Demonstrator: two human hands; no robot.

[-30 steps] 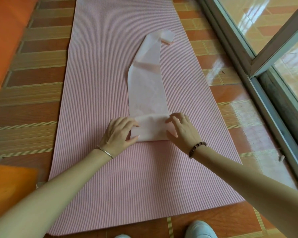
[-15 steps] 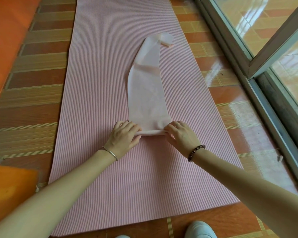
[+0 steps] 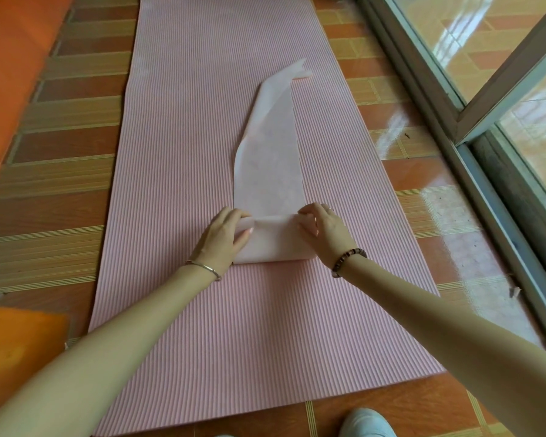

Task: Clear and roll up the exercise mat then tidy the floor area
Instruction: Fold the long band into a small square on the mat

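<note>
A pink ribbed exercise mat [image 3: 202,326] lies flat on the tiled floor and runs away from me. On it stretches a pale pink elastic band [image 3: 270,159], its near end folded over into a flat pad. My left hand [image 3: 223,238] grips the pad's left edge, thumb on top. My right hand [image 3: 323,230] pinches the right edge with curled fingers. The band's far end [image 3: 297,70] lies twisted further up the mat.
A sliding glass door with a metal track [image 3: 486,184] runs along the right. Orange surfaces lie at the left [image 3: 10,74] and near left [image 3: 16,351]. My white shoe [image 3: 364,424] stands at the mat's near edge. Small debris [image 3: 514,291] sits beside the track.
Both hands have folded the band's near end over again, so the folded pad has moved further up the mat. The loose length of band has grown shorter.
</note>
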